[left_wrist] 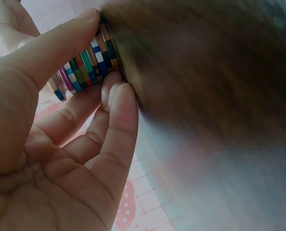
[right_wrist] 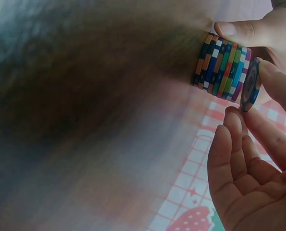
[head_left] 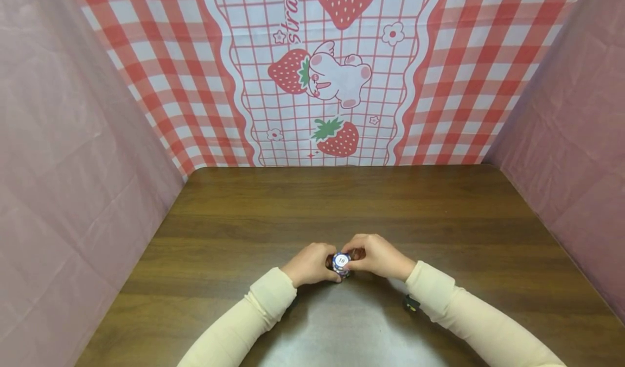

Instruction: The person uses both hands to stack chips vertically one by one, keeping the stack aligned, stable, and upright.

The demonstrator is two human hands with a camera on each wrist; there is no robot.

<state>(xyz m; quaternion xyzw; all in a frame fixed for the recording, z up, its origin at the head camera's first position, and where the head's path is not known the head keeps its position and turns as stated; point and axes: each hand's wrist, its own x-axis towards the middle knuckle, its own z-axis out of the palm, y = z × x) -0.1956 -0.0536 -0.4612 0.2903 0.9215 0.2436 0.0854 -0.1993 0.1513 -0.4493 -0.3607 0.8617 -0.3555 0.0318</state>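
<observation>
A short stack of poker chips (right_wrist: 222,67) in several colours stands on the wooden table. My left hand (head_left: 311,264) grips the stack from the side, thumb near its base on one side and fingers curled round the other. With thumb and forefinger, my right hand (head_left: 378,255) pinches a blue-and-white chip (head_left: 342,260) marked 10. In the right wrist view this chip is tilted at the top of the stack, with a narrow gap along part of its edge. The other fingers of the right hand are bent and hold nothing.
The brown wooden table (head_left: 219,220) stretches round both hands. Behind it hangs a red-and-white checked cloth (head_left: 449,84) with strawberry prints. Pink cloth walls (head_left: 73,166) stand at left and right. A small dark device (head_left: 411,303) shows at the right wrist, below the sleeve.
</observation>
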